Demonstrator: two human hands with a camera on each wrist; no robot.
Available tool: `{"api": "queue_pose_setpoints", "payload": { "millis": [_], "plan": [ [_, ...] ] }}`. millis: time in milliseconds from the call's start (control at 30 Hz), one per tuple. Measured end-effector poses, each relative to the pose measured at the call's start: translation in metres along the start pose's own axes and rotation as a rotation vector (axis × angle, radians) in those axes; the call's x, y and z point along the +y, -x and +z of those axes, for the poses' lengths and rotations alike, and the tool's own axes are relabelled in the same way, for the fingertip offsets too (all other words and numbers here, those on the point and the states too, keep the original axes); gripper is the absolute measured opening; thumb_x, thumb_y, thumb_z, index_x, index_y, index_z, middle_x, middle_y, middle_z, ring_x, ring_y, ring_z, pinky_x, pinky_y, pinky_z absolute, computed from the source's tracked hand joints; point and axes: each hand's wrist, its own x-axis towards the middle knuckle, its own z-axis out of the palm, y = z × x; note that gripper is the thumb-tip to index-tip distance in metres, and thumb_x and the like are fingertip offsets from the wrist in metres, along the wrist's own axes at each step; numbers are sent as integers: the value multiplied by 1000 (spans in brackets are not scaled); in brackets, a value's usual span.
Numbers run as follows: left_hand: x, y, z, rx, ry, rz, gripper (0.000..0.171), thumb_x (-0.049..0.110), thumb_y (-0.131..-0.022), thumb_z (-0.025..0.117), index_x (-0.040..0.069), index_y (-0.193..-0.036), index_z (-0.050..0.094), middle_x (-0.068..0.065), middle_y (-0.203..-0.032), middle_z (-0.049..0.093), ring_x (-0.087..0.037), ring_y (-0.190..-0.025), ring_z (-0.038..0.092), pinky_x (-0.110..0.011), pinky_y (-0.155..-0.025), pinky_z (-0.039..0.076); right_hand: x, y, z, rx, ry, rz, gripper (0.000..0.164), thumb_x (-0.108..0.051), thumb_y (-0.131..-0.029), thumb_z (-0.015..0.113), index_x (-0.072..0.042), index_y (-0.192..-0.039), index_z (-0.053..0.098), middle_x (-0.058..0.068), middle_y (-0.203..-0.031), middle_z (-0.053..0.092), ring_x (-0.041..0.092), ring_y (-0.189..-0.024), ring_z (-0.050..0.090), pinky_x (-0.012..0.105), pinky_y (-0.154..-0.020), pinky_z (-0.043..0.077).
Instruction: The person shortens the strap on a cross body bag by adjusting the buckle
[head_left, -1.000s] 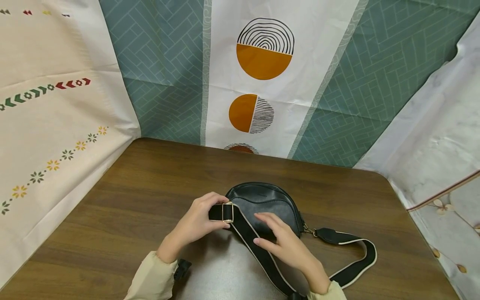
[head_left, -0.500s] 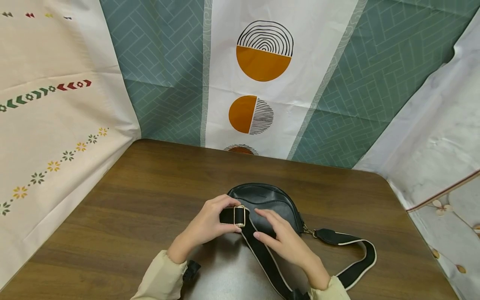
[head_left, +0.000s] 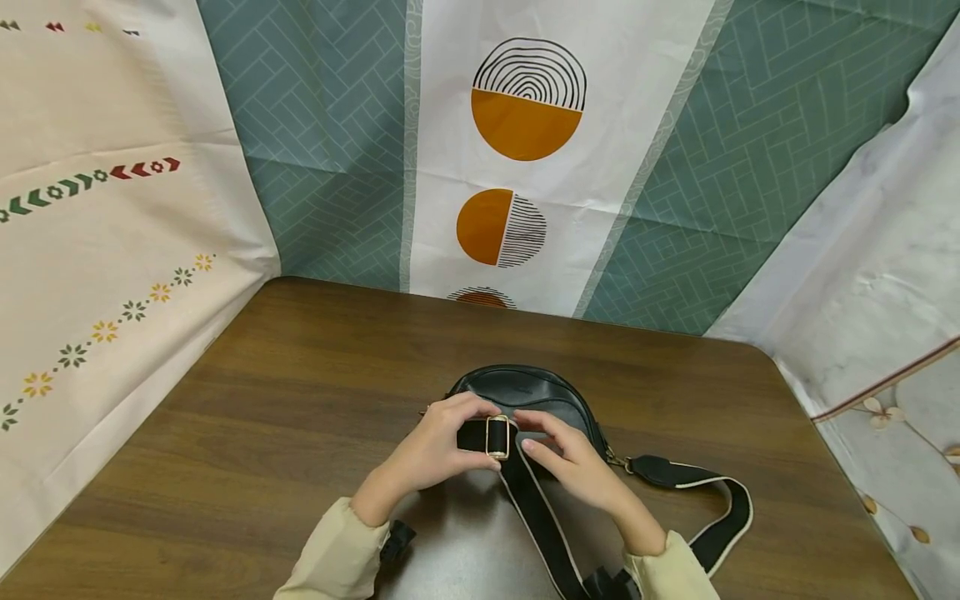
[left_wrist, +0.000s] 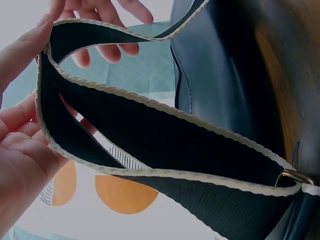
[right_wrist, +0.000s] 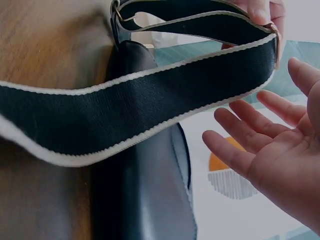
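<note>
The left hand's fingers [head_left: 486, 407] were clamped on the buckle [head_left: 487, 437], thumb on the near side, its long bars running from thumb to fingertips. The right hand [head_left: 577, 468] held nothing, fingers apart, just right of the buckle. From there the strap [head_left: 538, 512] ran lengthwise toward the person, and beyond both hands the bag [head_left: 525, 387] sat on the tabletop [head_left: 300, 358].

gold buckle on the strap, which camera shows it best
The head view: the gold buckle, in the left hand, faces the camera, its frame showing. The right wrist view catches it only edge-on; in the left wrist view the strap all but hides it.
</note>
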Motion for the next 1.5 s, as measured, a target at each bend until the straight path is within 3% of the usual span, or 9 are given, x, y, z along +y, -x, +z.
{"api": "queue_pose_setpoints", "payload": {
  "millis": [167, 333, 500, 800, 1067, 1500],
  "plan": [
    [1, -1, 1, 12, 16, -9, 47, 13, -63, 81, 3, -103, 59, -1, -96, 57, -12, -87, 56, -27, -75, 45, 4, -4, 0, -1, -86, 11, 29, -6, -93, 44, 5, -120, 48, 19, -113, 54, 32, -94, 56, 33, -77, 46],
    [1, -1, 0, 14, 17, -14, 46, 14, -63, 81, 3, -103, 59, -1, -97, 58, -13, -89, 56, -27, -77, 45, 6, -7, -3, 63, -146, 43, 18, -4, -92, 46, 7, -102, 56, 18, -95, 58, 21, -77, 57, 32, -67, 48],
    [1, 0, -1, 1, 20, -26, 47, 14, -63, 81, 2, -104, 59, -2, -98, 58, -14, -91, 56, -28, -78, 45, 6, -8, -5, 91, -198, 85, 15, -3, -90, 49, 9, -88, 57, 10, -80, 56, 11, -69, 50, 26, -60, 44],
    [-2, 0, 2, -26, 24, -31, 46, 20, -68, 78, 4, -105, 59, 0, -99, 57, -11, -90, 55, -26, -78, 44, 5, -10, -7, 57, -327, 130, 19, -5, -90, 50, 13, -87, 55, -4, -76, 58, 5, -66, 51, 19, -58, 44],
    [-3, -2, 5, 6, 11, 0, 43, 20, -66, 79, 5, -102, 61, 0, -96, 59, -10, -85, 54, -26, -74, 44, 5, -11, -5, 85, -360, 90, 23, -3, -89, 50, 20, -88, 50, -4, -79, 59, 5, -68, 52, 22, -60, 45],
    [-2, -2, 5, 21, -7, 12, 40, 18, -64, 79, 6, -98, 62, 2, -90, 58, -9, -80, 53, -24, -71, 44, 2, -13, -1, 84, -373, 57, 17, 0, -89, 49, 16, -87, 53, -3, -78, 58, 7, -67, 52, 20, -58, 45]
  ]
}}
